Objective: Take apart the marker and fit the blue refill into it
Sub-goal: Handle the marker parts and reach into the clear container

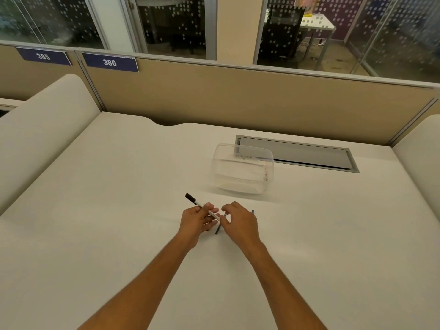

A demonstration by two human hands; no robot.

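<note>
White counter (119, 210) under both my forearms, cream in the room light. My left hand (194, 221) held the marker (204, 207) just above the surface, a little nearer the front edge than the far edge, about midway between the left and right edges. Fingers and thumb were curled round the white barrel near its lower end; the black cap (190, 197) pointed up and away toward the far left corner. My right hand (238, 222) was at the barrel's near end, thumb and forefinger pinched at the tip of it. Whether that grip was clamped on the marker's end piece or on the thin dark stick beside it, I could not tell; the fingertips hid the join.

A slim dark blue refill (217, 230) lay slanted on the counter directly beneath the two hands, its lower end showing between my wrists. A second dark blue tip (252, 212) poked out past my right knuckles, toward the right edge; the rest of it was hidden by the hand.

Further back, toward the far edge, stood a clear plastic container (242, 170), with faint writing on its wall too small to read. Behind it, a grey metal cable hatch (309, 156) was set flush in the counter. A tan partition (238, 98) ran along the far edge, with number plates 385 (43, 56) and 386 (109, 62).
</note>
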